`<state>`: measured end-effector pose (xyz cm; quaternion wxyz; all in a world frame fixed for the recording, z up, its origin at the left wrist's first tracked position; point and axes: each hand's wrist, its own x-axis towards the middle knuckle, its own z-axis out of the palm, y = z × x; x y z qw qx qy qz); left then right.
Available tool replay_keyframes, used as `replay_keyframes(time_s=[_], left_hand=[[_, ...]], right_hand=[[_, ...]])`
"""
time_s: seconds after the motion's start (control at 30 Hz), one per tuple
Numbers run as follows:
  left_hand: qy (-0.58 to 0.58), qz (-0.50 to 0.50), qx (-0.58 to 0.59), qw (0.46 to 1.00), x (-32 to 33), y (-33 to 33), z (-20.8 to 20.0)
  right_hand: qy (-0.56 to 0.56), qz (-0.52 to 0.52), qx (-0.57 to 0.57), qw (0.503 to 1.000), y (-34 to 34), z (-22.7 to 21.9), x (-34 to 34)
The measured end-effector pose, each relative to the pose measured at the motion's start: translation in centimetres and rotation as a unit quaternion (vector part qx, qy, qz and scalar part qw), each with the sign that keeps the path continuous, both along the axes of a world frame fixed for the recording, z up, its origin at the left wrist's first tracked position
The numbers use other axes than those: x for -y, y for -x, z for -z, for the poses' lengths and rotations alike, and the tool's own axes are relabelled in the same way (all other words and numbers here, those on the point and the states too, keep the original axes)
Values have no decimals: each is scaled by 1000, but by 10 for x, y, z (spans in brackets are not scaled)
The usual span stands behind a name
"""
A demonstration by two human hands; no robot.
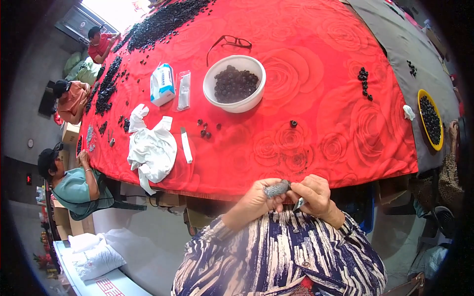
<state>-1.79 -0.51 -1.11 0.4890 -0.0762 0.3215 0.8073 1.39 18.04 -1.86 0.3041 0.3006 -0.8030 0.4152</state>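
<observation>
Just off the table's near edge, my left hand [259, 198] is closed around a grey, mottled, rounded piece [276, 189]; whether it is cloth or something else, I cannot make out. My right hand [318, 196] meets it from the right, its fingertips pinched at a tiny dark part [289, 185] by the end of the grey piece. A small flat tool like a blade [298, 204] sticks out below the right fingers. Beyond my hands, a white bowl [210, 93] holds many small black round parts [236, 85]. A single black part [293, 124] lies nearer to me.
On the red tablecloth [335, 113] are a white cloth [152, 150], a white-handled cutter [186, 146], a tissue box [162, 85], a clear packet [184, 91] and glasses [237, 42]. Black parts [163, 24] pile up far left. A yellow basin [421, 106] stands right. Several people sit around.
</observation>
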Motion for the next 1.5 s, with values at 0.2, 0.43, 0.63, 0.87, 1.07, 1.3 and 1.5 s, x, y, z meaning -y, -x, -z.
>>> replay_keyframes(time_s=[0.2, 0.43, 0.63, 0.87, 1.07, 1.3, 1.5], left_hand=[[209, -222, -305, 902, 21, 92, -46], [351, -314, -485, 737, 41, 200, -68], [336, -130, -627, 691, -5, 162, -38], [348, 4, -723, 596, -51, 137, -1], [345, 66, -768, 536, -57, 148, 13], [264, 55, -532, 802, -50, 115, -11], [99, 64, -128, 985, -20, 50, -9]], right_hand=[[31, 153, 72, 985, 19, 2, -34], [59, 163, 94, 980, 25, 13, -35], [59, 186, 110, 975, 25, 16, -38], [16, 187, 108, 976, 26, 19, -35], [20, 168, 88, 982, 25, 18, -34], [23, 165, 93, 982, 25, 22, -38], [111, 45, 189, 975, 9, 0, -30]])
